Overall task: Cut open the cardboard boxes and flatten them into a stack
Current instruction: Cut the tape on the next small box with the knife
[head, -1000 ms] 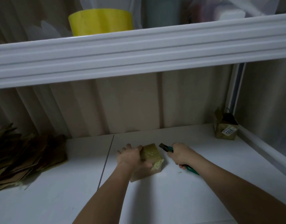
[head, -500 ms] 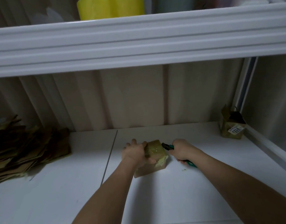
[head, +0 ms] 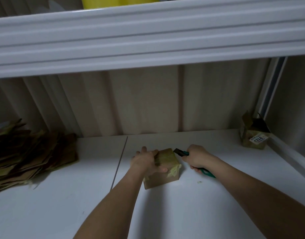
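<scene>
A small brown cardboard box (head: 167, 169) with yellowish tape on top stands on the white table (head: 182, 213) in the middle of the view. My left hand (head: 145, 161) grips the box's left side and top, thumb curled over the front edge. My right hand (head: 197, 158) holds a teal-handled box cutter (head: 180, 151), whose dark tip touches the box's far right top corner. At the left lies a stack of flattened cardboard (head: 27, 156). Another small box (head: 253, 137) with open flaps and a white label sits in the far right corner.
A thick white shelf edge (head: 148, 37) hangs overhead, with a yellow container (head: 117, 1) on it. A beige panelled wall closes the back. A raised white rim (head: 289, 157) runs along the table's right side. A seam (head: 120, 163) splits the table.
The view has tilted down a little. My right hand has brought the cutter tip closer, onto the box's far right top corner. My left hand keeps its grip on the box.
</scene>
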